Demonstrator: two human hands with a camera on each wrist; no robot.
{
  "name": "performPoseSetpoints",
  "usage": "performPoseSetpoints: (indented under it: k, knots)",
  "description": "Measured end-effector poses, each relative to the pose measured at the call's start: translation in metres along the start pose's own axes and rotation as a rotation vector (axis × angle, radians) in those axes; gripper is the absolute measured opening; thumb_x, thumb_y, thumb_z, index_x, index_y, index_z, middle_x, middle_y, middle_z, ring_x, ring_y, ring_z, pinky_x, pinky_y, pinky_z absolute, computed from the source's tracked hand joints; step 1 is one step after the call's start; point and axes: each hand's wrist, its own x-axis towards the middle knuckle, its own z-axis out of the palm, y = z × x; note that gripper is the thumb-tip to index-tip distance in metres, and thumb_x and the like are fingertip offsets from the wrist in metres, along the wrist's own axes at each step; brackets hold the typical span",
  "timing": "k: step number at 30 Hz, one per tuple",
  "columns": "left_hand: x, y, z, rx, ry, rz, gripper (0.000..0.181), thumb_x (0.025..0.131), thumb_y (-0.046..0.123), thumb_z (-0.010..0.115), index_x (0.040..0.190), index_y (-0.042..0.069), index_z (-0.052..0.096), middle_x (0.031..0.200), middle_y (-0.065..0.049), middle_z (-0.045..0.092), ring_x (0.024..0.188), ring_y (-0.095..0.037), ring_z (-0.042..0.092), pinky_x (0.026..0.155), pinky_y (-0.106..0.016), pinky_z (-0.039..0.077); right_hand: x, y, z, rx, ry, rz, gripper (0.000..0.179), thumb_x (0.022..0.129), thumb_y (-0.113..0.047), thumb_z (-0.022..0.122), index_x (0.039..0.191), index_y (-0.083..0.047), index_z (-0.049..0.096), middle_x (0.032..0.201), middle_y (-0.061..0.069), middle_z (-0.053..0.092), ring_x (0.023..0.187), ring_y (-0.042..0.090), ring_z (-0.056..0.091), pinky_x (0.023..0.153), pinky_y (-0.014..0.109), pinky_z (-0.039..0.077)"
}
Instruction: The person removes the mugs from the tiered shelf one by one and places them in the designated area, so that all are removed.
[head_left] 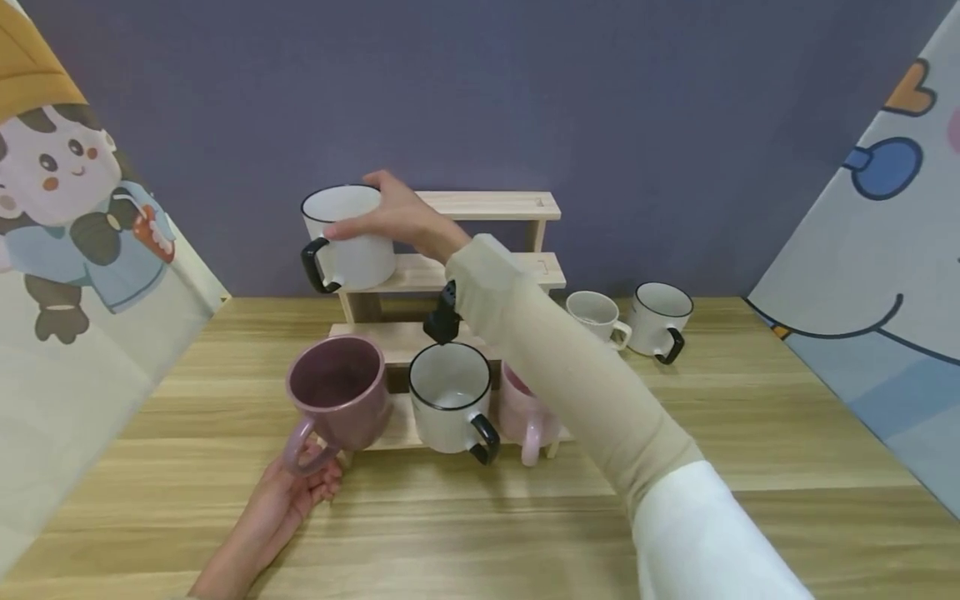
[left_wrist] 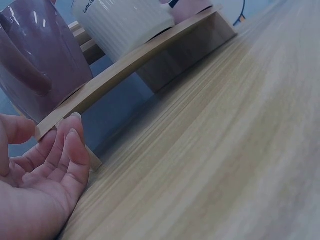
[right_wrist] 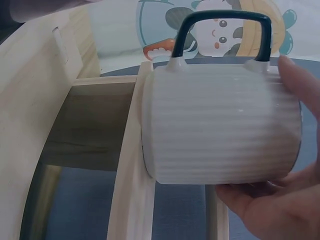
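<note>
My right hand grips a white ribbed mug with a black rim and black handle, thumb and fingers spread round its top. The mug's base is right at the left end of the second-highest step of a wooden tiered rack, its handle toward the front left. Low at the left, my left hand pinches the end of the rack's bottom board, thumb at the edge and curled fingers below. Just above it stands a mauve mug on that board, its handle hanging over my fingers.
On the bottom step, a white black-rimmed mug stands beside a pink mug, partly hidden by my right sleeve. Right of the rack, a small white cup and another black-handled mug stand on the wooden table.
</note>
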Motion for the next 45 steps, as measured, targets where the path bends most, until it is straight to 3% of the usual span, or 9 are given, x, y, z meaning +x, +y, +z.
performPoseSetpoints:
  k: [16,34,45]
  knots:
    - [-0.002,0.003,-0.001,0.017,0.048,-0.003,0.039,0.103,0.002,0.021,0.102,0.014,0.058,0.096,-0.001,0.069,0.086,-0.010,0.065,0.076,-0.021,0.055,0.004,-0.001,0.014,-0.044,0.075,-0.006,0.098,0.072,-0.040,0.080,0.149,-0.019,0.023,0.135,0.001,0.045,0.106,0.014,0.057,0.079,0.025,0.054]
    - [-0.003,-0.005,-0.010,0.010,0.039,0.013,0.039,0.103,0.003,0.021,0.105,0.014,0.058,0.097,-0.001,0.069,0.089,-0.010,0.064,0.078,-0.022,0.055,0.006,0.003,0.020,-0.030,0.158,-0.021,0.098,0.067,-0.037,0.085,0.146,-0.014,0.033,0.133,0.001,0.049,0.105,0.015,0.058,0.074,0.024,0.054]
    - [0.001,-0.006,-0.014,-0.031,-0.003,0.038,0.039,0.103,0.001,0.020,0.107,0.012,0.058,0.099,-0.004,0.069,0.089,-0.012,0.065,0.078,-0.023,0.055,0.002,0.000,0.014,-0.052,0.185,-0.018,0.098,0.065,-0.038,0.086,0.145,-0.013,0.036,0.131,0.002,0.052,0.104,0.014,0.058,0.073,0.023,0.054]
